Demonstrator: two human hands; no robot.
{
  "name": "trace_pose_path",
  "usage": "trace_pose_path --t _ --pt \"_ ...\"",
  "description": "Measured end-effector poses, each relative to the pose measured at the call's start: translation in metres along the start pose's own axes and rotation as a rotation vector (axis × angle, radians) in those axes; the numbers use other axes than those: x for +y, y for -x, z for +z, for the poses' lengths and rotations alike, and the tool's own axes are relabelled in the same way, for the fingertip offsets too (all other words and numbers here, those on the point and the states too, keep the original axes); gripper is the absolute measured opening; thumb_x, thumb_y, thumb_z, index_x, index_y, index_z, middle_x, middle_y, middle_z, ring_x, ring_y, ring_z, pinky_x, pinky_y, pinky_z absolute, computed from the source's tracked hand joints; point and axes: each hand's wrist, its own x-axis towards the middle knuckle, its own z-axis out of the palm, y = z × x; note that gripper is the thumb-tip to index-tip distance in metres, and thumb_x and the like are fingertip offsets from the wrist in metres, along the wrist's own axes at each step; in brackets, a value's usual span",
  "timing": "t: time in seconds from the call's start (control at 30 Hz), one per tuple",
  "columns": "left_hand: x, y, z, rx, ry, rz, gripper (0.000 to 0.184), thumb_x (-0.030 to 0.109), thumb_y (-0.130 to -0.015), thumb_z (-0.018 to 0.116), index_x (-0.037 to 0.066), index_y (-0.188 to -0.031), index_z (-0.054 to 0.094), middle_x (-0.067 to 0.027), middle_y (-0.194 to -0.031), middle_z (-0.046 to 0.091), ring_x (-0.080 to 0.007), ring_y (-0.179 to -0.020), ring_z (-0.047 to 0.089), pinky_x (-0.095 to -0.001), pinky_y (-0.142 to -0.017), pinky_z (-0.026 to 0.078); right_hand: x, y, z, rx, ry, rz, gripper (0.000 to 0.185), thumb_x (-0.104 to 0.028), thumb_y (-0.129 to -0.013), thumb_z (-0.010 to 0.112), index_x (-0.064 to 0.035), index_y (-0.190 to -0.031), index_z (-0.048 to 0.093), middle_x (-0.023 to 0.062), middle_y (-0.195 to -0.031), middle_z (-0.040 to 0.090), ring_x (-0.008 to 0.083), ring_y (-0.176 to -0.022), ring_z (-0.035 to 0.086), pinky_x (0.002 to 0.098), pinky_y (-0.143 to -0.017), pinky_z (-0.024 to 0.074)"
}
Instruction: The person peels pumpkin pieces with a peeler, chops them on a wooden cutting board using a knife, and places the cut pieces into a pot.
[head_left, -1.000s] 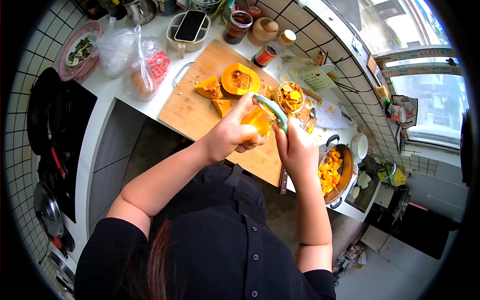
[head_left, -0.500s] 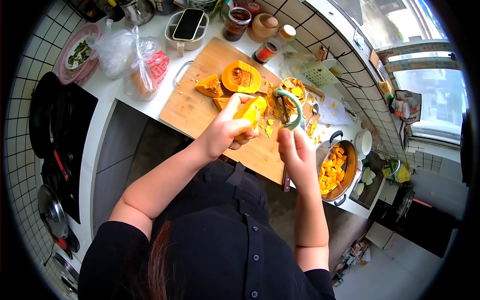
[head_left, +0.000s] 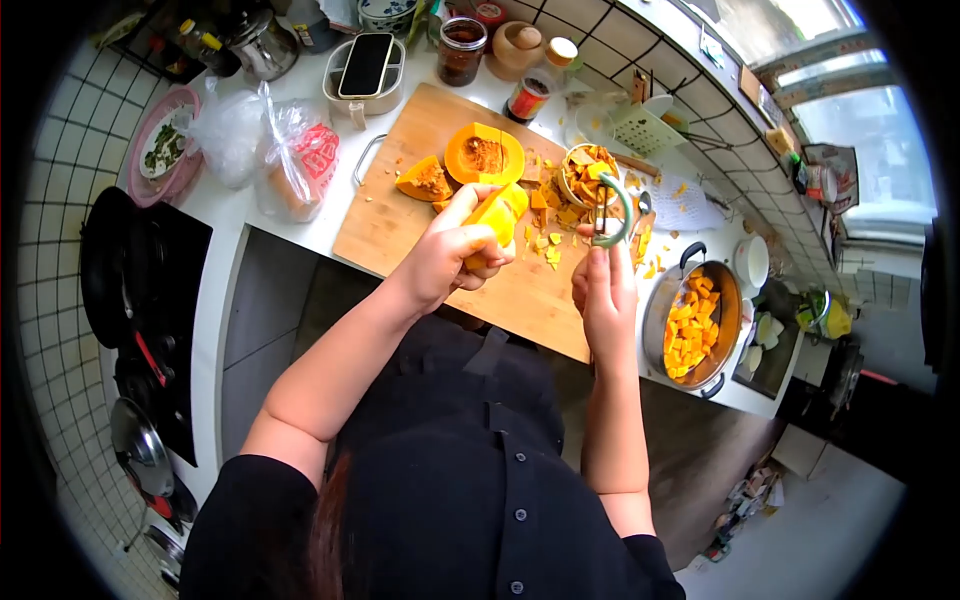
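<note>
My left hand (head_left: 455, 245) is closed around a peeled yellow piece of pumpkin (head_left: 497, 213), held over the wooden cutting board (head_left: 400, 220). In my right hand (head_left: 605, 290) is a peeler with a pale green handle (head_left: 623, 215), apart from the piece and to its right. On the board lie a cut pumpkin half (head_left: 483, 153) with its seed hollow facing up and a seeded wedge (head_left: 424, 180). Scraps of peel (head_left: 550, 245) are scattered right of the piece. Behind the peeler, a bowl (head_left: 567, 180) is heaped with peelings.
Right of the board stands a two-handled metal pot (head_left: 655, 335) with pumpkin chunks. A phone (head_left: 367, 65) rests on a container at the back, near a dark jar (head_left: 461, 52). Plastic bags (head_left: 295, 165) lie on the left, and a black stove (head_left: 185, 300) is further left.
My right hand and the peeler have moved right, farther from the pumpkin piece. My left hand keeps its hold on the piece. The whole view has shifted slightly.
</note>
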Motion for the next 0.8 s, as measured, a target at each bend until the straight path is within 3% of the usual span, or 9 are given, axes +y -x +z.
trace_pose_path --t 0.07,0.13,0.3,0.53,0.8 --pt "0.000 -0.001 0.001 -0.023 -0.048 -0.038 0.056 0.003 -0.073 0.045 0.013 -0.126 0.032 -0.0082 -0.074 0.044 -0.0050 -0.048 0.028 -0.0171 -0.040 0.020 0.003 0.006 0.002 -0.090 0.077 -0.009 0.016 -0.018 -0.097 0.048 -0.0033 -0.095 0.055 0.0008 -0.064 0.048 0.0078 -0.055 0.043 0.0248 -0.050 0.0357" --pt "-0.001 -0.002 0.004 -0.042 -0.088 -0.070 0.056 0.003 -0.073 0.045 0.013 -0.126 0.033 -0.0076 -0.073 0.044 -0.0050 -0.048 0.028 -0.0173 -0.039 0.020 0.001 0.008 0.005 -0.182 0.214 -0.065 0.016 -0.017 -0.095 0.050 -0.0008 -0.094 0.053 0.0103 -0.066 0.050 0.0187 -0.059 0.051 0.0298 -0.058 0.0417" --pt "0.000 -0.002 0.012 -0.082 -0.169 -0.131 0.054 0.003 -0.073 0.048 0.011 -0.125 0.036 -0.0059 -0.072 0.044 -0.0047 -0.048 0.029 -0.0176 -0.039 0.019 -0.007 0.008 0.001 -0.277 0.274 -0.048 0.025 -0.024 -0.096 0.048 0.0000 -0.090 0.053 0.0156 -0.069 0.055 0.0263 -0.060 0.052 0.0343 -0.059 0.0424" --pt "0.000 -0.009 0.017 -0.143 -0.251 -0.139 0.046 0.005 -0.075 0.051 0.013 -0.118 0.035 -0.0037 -0.073 0.047 -0.0037 -0.047 0.031 -0.0185 -0.040 0.023 -0.011 0.008 -0.006 -0.366 0.292 0.015 0.030 -0.030 -0.097 0.047 -0.0012 -0.090 0.054 0.0196 -0.071 0.057 0.0349 -0.066 0.057 0.0392 -0.061 0.0432" --pt "-0.002 -0.011 0.023 -0.114 -0.311 -0.108 0.041 0.005 -0.076 0.050 0.012 -0.114 0.035 -0.0042 -0.073 0.047 -0.0040 -0.046 0.032 -0.0184 -0.040 0.023 0.009 0.006 -0.005 -0.219 0.518 -0.153 0.030 -0.033 -0.094 0.050 -0.0049 -0.082 0.050 0.0186 -0.064 0.058 0.0405 -0.065 0.058 0.0472 -0.057 0.0447"
